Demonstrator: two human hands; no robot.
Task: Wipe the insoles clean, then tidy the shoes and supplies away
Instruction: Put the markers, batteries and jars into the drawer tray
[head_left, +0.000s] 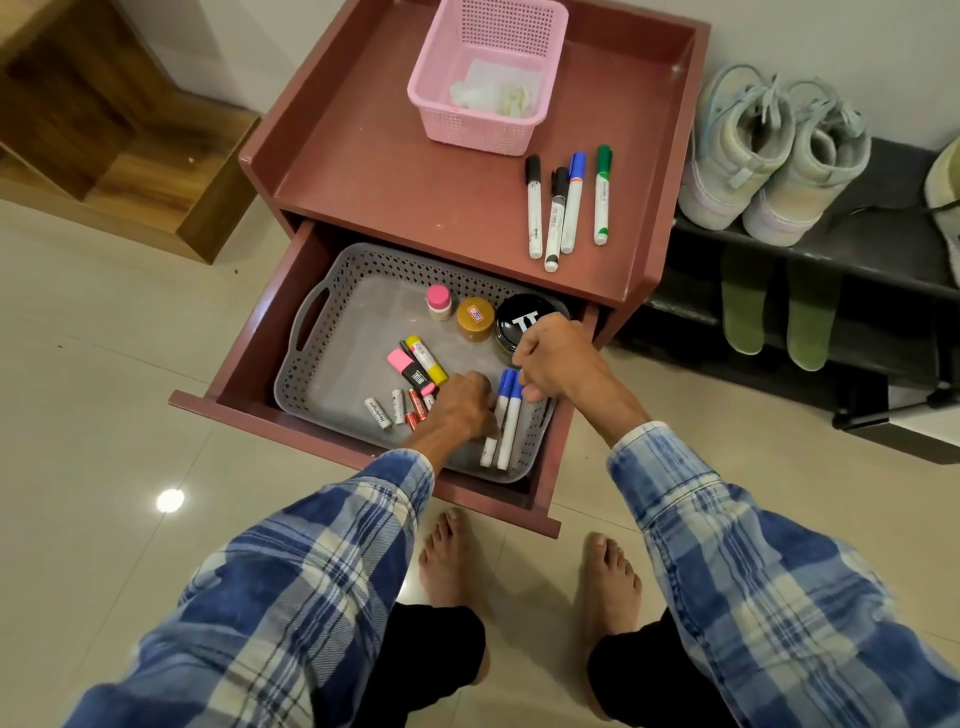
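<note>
I can't see the fingertips of the left hand (462, 402). They curl down against the two blue-capped markers (506, 421) and cover some batteries (400, 410), so I can't tell grip from touch, and the right hand (558, 356) likewise hides its fingers and the near edge of the black jar lid (522, 322). The grey tray's (311, 332) far edge runs under the counter (389, 171), and the pink basket (488, 78) is cut off at the top, its contents a blur. The green insoles (743, 312) lose their far ends behind the shoe rack's (857, 249) shelf, and I can't read the marker labels.
</note>
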